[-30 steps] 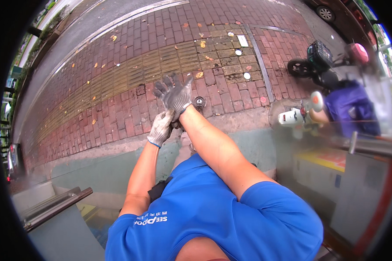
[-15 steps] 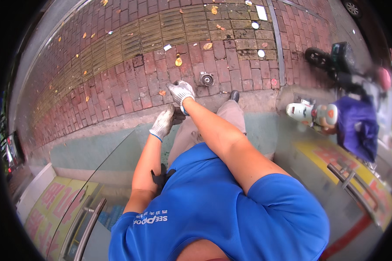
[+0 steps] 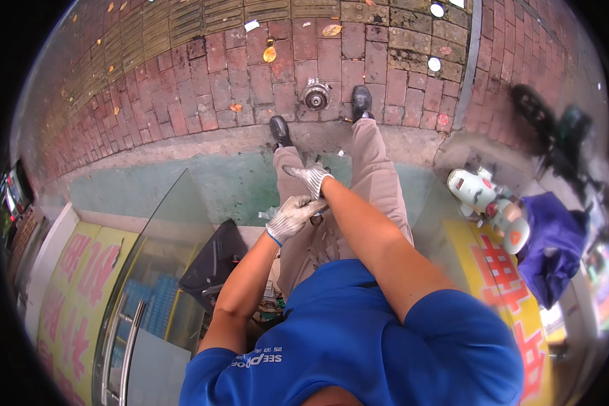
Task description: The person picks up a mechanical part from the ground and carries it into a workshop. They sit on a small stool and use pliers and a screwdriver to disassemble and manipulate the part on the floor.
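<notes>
Both my hands wear grey-and-white knitted gloves, low in front of my trousers point(image 3: 375, 193). My left hand point(image 3: 291, 218) is closed at my right wrist, fingers against the glove or something dark there that I cannot make out. My right hand point(image 3: 306, 176) lies just above it, fingers partly stretched out, holding nothing visible. Beyond my hands a round metal part with a centre hole point(image 3: 316, 97) rests on the red brick pavement point(image 3: 216, 74), between my two black shoes point(image 3: 361, 101).
Glass doors with yellow signs point(image 3: 81, 298) flank me on both sides. A black bag point(image 3: 213, 260) lies at my left. At the right are a white scooter point(image 3: 470, 193), a purple cover point(image 3: 548, 250) and a blurred dark two-wheeler point(image 3: 558, 135). Leaves and white scraps dot the paving.
My hands have drawn together lower, nearer my body, with the left at the right wrist. The right fingers are less spread than a second ago. My shoes and the doorway have come further into view.
</notes>
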{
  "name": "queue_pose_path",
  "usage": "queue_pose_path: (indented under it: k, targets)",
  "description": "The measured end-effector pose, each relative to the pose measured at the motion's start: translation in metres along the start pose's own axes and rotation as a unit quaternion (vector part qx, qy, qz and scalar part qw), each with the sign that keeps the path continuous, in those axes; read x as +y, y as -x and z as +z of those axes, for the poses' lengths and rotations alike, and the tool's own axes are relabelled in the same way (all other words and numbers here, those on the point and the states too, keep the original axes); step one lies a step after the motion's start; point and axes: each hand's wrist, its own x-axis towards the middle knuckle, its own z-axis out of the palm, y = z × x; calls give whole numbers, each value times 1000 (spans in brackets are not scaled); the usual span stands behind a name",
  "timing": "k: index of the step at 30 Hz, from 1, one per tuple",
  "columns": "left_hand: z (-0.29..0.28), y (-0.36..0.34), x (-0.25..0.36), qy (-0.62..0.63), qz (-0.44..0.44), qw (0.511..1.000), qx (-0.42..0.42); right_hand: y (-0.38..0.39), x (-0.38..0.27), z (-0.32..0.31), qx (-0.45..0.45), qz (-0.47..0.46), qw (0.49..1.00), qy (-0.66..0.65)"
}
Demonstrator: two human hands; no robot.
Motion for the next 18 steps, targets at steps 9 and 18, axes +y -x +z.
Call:
queue_pose_path:
  k: [9, 18]
  targets:
    - [-109, -280, -92, 112, 87, 977, 159, -175, 95, -103, 152, 10, 988, -12]
    - [-272, -558, -142, 149, 119, 949, 253, -379, 111, -140, 219, -77, 965, 125]
